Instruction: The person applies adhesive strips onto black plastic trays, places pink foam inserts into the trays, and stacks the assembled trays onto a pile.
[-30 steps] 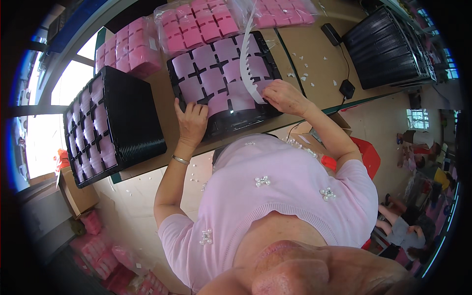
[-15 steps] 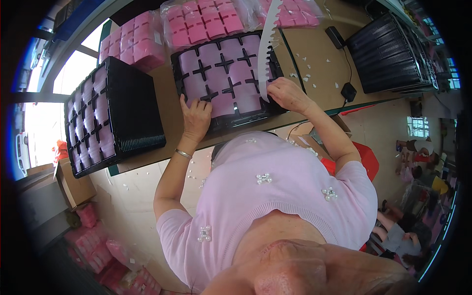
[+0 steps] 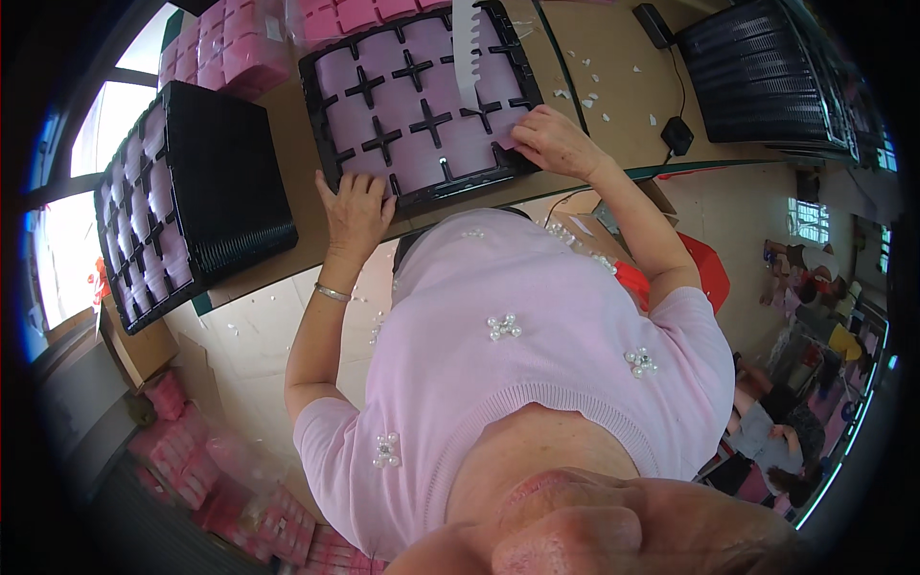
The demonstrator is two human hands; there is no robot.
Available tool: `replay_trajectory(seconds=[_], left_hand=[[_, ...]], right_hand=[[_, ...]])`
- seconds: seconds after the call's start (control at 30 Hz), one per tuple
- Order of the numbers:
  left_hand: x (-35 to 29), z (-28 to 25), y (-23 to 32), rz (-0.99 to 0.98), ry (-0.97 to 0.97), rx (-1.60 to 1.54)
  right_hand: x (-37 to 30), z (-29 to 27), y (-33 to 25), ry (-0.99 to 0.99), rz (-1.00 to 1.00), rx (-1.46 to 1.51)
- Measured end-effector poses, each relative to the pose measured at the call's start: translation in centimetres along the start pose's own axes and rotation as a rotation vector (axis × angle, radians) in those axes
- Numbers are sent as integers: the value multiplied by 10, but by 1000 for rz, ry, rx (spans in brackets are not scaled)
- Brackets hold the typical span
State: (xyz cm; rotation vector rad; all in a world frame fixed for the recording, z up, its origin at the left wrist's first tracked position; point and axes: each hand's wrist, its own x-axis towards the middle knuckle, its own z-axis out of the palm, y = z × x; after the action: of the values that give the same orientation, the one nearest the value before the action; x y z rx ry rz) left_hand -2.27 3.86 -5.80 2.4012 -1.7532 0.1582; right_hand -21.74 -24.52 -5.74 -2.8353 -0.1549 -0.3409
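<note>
A black tray point(image 3: 471, 184) lies before me, its lilac filling point(image 3: 407, 113) broken up by several black crosses. My left hand point(image 3: 356, 213) rests on the tray's near left corner, thumb spread from the fingers. At the near right corner, my right hand point(image 3: 561, 144) has its fingertips pinched together against the rim; what they hold, if anything, is hidden. A white strip with one saw-toothed edge point(image 3: 467, 53) hangs or lies over the tray, its lower end left of my right hand and apart from it. Whether the strip touches the tray I cannot tell.
A stack of black trays with lilac filling point(image 3: 235, 177) stands on its side at the left. Another black stack point(image 3: 752, 81) is at the right. Pink blocks point(image 3: 225, 48) sit behind. White scraps point(image 3: 589, 99) and a black cable box point(image 3: 677, 136) lie on the table.
The white strip has come away from my right hand and sits further left over the tray. My right hand has moved to the tray's near right rim, my left hand to its near left corner.
</note>
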Motion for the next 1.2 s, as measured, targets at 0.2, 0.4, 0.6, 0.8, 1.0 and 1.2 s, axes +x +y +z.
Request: replay_trajectory(seconds=[0.2,0.4,0.6,0.8,1.0,1.2], left_hand=[[-4,-11,-1,-82,-166,-56],[22,7,-49,-214,77,0],[85,28,-88,-302,69,229],[123,51,-101,-93,127,345],[135,62,-117,-24,40,411],[141,57,-112,-94,-89,431]], right_hand=[[-3,-12,3,-192,169,108],[9,-1,47,179,455,263],[51,31,104,246,493,89],[102,50,115,66,502,-167],[117,40,117,-172,489,-335],[127,30,113,-206,552,-324]])
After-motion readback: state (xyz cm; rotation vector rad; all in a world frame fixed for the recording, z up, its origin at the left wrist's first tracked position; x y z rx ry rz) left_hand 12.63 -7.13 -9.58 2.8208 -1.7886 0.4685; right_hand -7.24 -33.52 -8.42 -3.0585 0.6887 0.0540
